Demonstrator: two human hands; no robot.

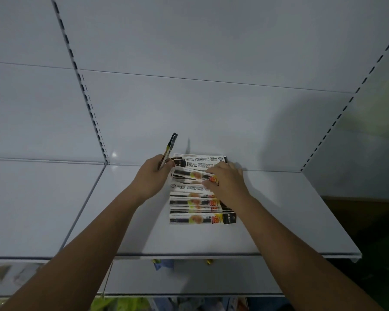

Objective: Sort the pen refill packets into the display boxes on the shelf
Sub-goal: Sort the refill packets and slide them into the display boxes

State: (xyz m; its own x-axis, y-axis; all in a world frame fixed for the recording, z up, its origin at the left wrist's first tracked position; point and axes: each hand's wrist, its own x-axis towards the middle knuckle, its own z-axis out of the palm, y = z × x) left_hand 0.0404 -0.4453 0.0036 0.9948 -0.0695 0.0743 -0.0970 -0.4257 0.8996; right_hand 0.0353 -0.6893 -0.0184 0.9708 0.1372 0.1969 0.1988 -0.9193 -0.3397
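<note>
Several long white and black pen refill packets [200,206] lie side by side in a stack on the white shelf [279,221], near its back wall. My left hand [152,176] grips one packet [170,149] that stands almost upright, seen edge-on, at the stack's left end. My right hand [226,180] lies on the right ends of the upper packets, its fingers touching a packet [195,175] that sits slightly askew. Whether those fingers pinch it I cannot tell. No display box is in view.
The shelf's back panel [189,108] rises just behind the stack. Slotted uprights [85,90] stand at the left and right [337,117]. A neighbouring shelf [32,205] joins on the left. Below the front edge [234,257] a lower shelf holds blurred goods.
</note>
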